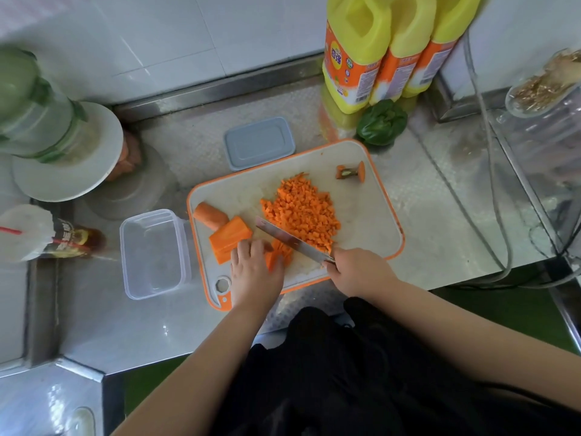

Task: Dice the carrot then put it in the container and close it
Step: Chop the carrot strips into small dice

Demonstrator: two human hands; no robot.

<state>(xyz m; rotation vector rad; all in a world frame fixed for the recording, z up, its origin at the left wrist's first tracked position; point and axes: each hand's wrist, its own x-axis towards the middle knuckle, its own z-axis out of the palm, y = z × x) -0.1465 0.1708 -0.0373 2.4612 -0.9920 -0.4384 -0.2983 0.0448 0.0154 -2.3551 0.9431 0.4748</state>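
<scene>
Carrot strips (276, 254) lie on the cutting board (371, 212), pressed under the left hand (256, 272)'s curled grip. Right hand (358, 272)'s grip wraps the knife (292, 240) handle, blade beside the diced pile (303, 210). Open container (154, 253) sits left on the bench (440, 221), lid (259, 143) behind.

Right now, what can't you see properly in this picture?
All in the head view:
- Orange carrot strips: partly hidden under the left hand.
- Steel kitchen knife: its handle is buried in the right hand.
- Three yellow plastic bottles: tops cut off by the upper edge.
- Clear jar: cut off by the right edge; contents blurred.
- Orange things beneath the white round lid: mostly covered, unidentifiable.
</scene>
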